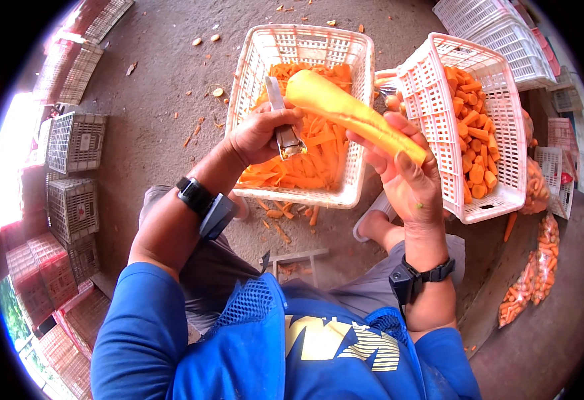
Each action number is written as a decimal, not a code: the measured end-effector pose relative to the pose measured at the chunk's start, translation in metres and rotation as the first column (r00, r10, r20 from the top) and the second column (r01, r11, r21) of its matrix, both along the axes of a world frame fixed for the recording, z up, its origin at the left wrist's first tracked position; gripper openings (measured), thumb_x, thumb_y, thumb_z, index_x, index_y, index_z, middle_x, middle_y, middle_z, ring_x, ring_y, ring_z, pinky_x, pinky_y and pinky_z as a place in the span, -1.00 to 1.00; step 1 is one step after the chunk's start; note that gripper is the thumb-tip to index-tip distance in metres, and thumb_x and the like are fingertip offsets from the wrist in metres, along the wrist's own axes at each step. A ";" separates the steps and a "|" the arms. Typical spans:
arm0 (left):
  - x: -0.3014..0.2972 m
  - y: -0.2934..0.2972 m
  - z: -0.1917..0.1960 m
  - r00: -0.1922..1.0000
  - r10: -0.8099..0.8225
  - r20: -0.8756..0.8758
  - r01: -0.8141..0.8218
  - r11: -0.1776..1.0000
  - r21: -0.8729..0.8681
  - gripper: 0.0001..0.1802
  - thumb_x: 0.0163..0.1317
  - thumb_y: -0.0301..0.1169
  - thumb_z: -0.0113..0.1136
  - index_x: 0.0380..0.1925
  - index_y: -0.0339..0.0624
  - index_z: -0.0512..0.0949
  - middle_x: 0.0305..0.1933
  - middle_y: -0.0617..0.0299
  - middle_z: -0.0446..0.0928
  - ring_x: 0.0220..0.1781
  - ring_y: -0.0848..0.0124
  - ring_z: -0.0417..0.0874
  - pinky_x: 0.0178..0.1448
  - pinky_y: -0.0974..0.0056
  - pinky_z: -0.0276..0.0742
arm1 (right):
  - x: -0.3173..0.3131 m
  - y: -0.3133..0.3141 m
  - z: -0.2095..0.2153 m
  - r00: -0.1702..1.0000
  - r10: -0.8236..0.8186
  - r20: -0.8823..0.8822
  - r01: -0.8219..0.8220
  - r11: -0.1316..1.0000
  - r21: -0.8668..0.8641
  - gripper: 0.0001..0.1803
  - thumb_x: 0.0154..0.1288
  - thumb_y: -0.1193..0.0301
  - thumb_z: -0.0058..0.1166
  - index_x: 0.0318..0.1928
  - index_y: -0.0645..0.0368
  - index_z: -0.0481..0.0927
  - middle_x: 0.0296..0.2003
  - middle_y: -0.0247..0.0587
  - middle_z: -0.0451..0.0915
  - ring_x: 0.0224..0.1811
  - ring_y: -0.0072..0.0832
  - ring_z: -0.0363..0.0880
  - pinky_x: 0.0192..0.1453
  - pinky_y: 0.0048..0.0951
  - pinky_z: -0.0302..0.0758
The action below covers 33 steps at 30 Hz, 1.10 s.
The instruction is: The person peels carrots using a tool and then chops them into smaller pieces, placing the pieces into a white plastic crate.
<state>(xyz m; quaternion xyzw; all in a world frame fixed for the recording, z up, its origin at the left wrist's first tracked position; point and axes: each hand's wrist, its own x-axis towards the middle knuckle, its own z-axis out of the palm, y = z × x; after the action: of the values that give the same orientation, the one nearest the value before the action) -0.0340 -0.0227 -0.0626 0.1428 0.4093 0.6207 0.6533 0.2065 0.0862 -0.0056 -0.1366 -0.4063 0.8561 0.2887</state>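
Observation:
My left hand is closed round a metal peeler. The peeler's flat end points away from me, and bits of orange peel cling to its near end. In my right hand lies a large peeled carrot, gripped at its narrow end between thumb and fingers. A dark crack runs along the carrot, and its thick end reaches up beside the peeler. Both hands are over the near right part of a white plastic crate, which holds a heap of orange peelings.
To the right, a tilted white crate holds cut carrot pieces. Clear bags of carrot pieces lie beyond it. Stacked crates stand at the left, more crates at the far right. Scraps litter the floor by my feet.

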 end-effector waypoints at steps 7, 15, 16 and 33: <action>-0.012 -0.001 0.025 0.913 -0.153 -0.377 0.187 0.981 0.056 -0.73 0.25 -0.44 0.11 -0.06 -0.26 0.55 -0.37 0.34 0.56 -0.38 0.66 0.53 -0.30 0.48 0.43 | 0.000 -0.005 0.020 0.912 0.287 0.294 -0.273 0.958 -0.087 -0.14 -0.01 0.53 0.31 0.33 0.29 0.21 0.04 -0.07 0.50 0.06 -0.35 0.54 0.13 -0.42 0.52; 0.002 -0.006 0.048 0.619 -0.134 -0.774 0.166 0.985 -0.037 -0.68 0.34 -0.30 0.17 0.01 -0.23 0.55 -0.39 0.30 0.61 -0.38 0.61 0.59 -0.36 0.47 0.49 | -0.013 -0.026 0.006 0.845 0.237 0.480 -0.273 0.962 0.005 -0.34 0.01 0.50 0.38 0.15 0.27 0.39 -0.04 -0.30 0.53 0.00 -0.60 0.49 0.11 -0.49 0.48; -0.002 -0.006 0.054 0.708 -0.048 -0.704 -0.032 0.994 -0.100 -0.70 0.34 -0.26 0.18 -0.03 -0.20 0.58 -0.42 0.31 0.61 -0.43 0.64 0.58 -0.43 0.50 0.45 | -0.013 -0.027 0.005 0.818 0.246 0.520 -0.260 0.964 -0.048 -0.41 0.04 0.49 0.38 0.09 0.28 0.42 -0.05 -0.31 0.53 -0.01 -0.62 0.48 0.10 -0.50 0.47; 0.012 0.017 0.060 0.734 -0.060 -0.676 0.160 0.983 0.087 -0.81 0.29 -0.30 0.22 -0.27 -0.20 0.64 -0.46 0.28 0.61 -0.59 0.65 0.46 -0.53 0.52 0.35 | -0.010 -0.035 -0.013 0.838 0.155 0.523 -0.172 0.985 -0.016 -0.38 0.03 0.57 0.28 0.13 0.31 0.32 -0.19 -0.26 0.50 -0.25 -0.57 0.54 -0.20 -0.54 0.56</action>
<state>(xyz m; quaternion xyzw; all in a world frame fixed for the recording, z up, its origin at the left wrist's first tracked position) -0.0220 -0.0055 -0.0021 0.4257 0.5635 0.5147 0.4862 0.1970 0.0515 -0.0186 -0.3240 -0.4931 0.8017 0.0956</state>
